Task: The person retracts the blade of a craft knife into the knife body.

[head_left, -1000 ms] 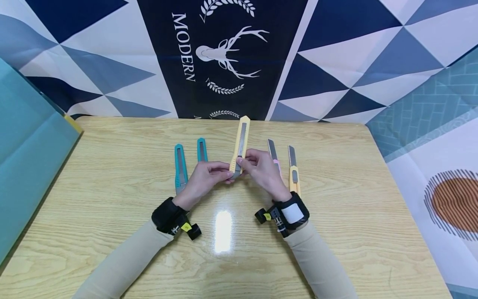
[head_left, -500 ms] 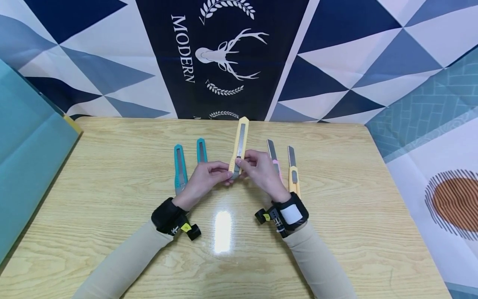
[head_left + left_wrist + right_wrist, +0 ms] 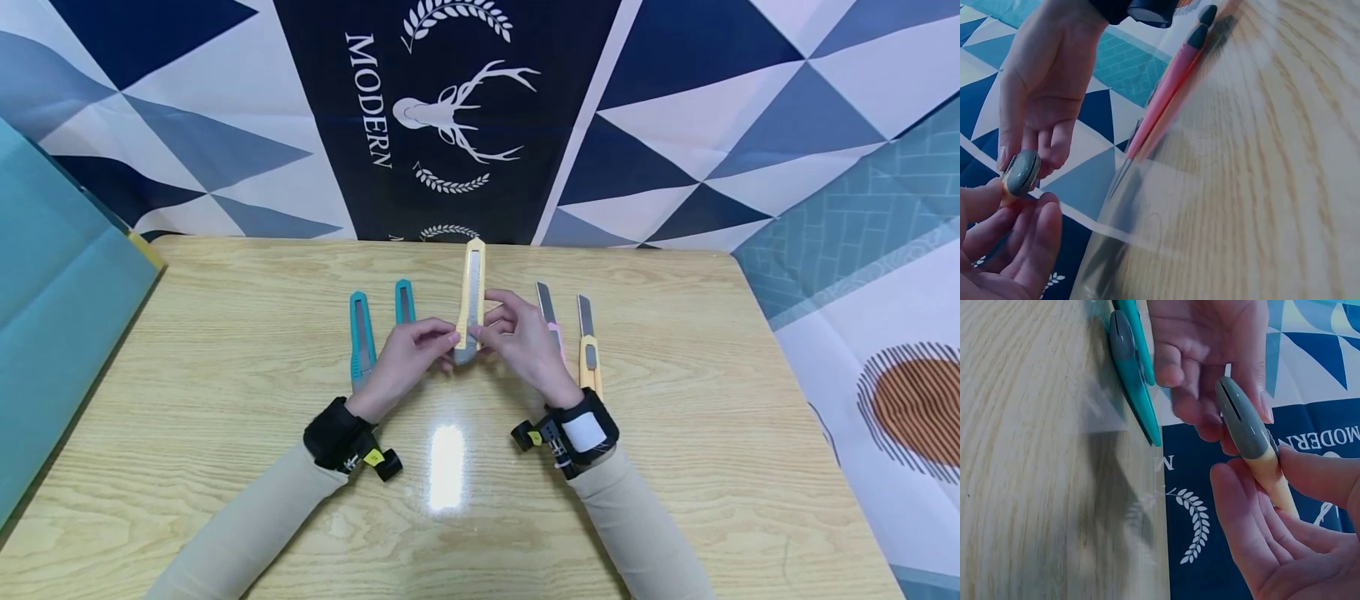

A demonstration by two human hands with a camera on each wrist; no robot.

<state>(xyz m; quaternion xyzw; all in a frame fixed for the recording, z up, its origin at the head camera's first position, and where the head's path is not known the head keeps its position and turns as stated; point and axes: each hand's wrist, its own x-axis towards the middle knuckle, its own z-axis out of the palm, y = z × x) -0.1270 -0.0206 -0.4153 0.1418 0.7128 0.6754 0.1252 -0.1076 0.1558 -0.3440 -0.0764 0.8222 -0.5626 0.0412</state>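
Above the middle of the table a yellow utility knife (image 3: pixel 472 287) stands nearly upright, its grey end cap lowest. Metal shows along its slot, and no blade sticks out past the top. My left hand (image 3: pixel 408 354) pinches the lower left edge between thumb and fingers. From the other side, my right hand (image 3: pixel 531 343) holds it, thumb on the front near the slider and fingers behind. The grey cap (image 3: pixel 1241 419) faces the right wrist camera, between both hands. Parts of the knife's lower body are hidden by fingers.
Two teal utility knives (image 3: pixel 362 333) lie left of the hands, partly covered by the left hand. On the right lie a pink utility knife (image 3: pixel 548 302) and a yellow-orange one (image 3: pixel 590 358), both with blades out. A patterned backdrop (image 3: pixel 450 108) rises behind the table.
The held knife has shifted slightly left and turned from a rightward lean to nearly upright. The left fingertips have moved a little up and left along its edge. The knives on the table stay put.
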